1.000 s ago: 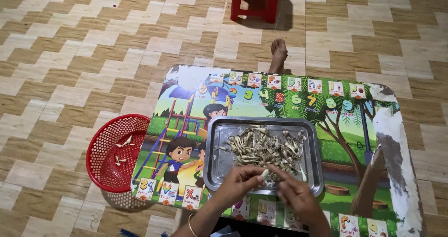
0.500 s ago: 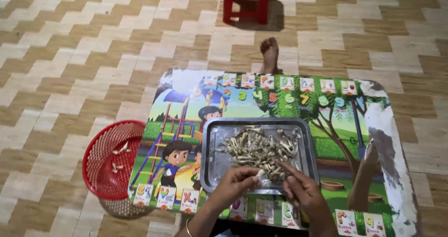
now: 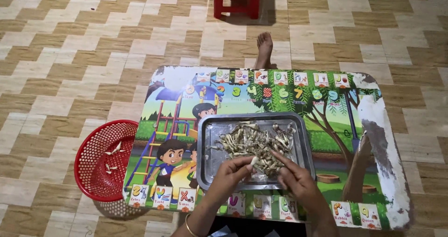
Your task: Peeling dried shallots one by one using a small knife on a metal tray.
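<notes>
The left hand (image 3: 233, 169) pinches a small pale piece (image 3: 254, 161) between thumb and forefinger, fingers closed on it, above the near edge of the rectangular shiny metal tray (image 3: 207, 157). The right hand (image 3: 294, 178) rests over the near side of the pile of small dried greyish-brown fish (image 3: 254, 141), forefinger extended into it. Whether those fingers grip anything cannot be determined.

Step in hand, as judged: sorting the pile, one piece separated and held clear. A round red plastic mesh basket (image 3: 93, 167) stands on the floor just beside the left edge of the counter and already contains a few similar pale bits (image 3: 114, 149). The next move probably calls for carrying the pinched piece leftward over the tray rim and counter edge, without scattering the pile.

The tray sits on a low counter (image 3: 326, 101) printed with a colourful children's playground and alphabet design, its covering worn away along the right edge. The floor (image 3: 70, 55) is tiled in a beige and brown zigzag pattern. A bare foot (image 3: 264, 48) shows beyond the far edge, with a red stool (image 3: 235, 1) farther off.
</notes>
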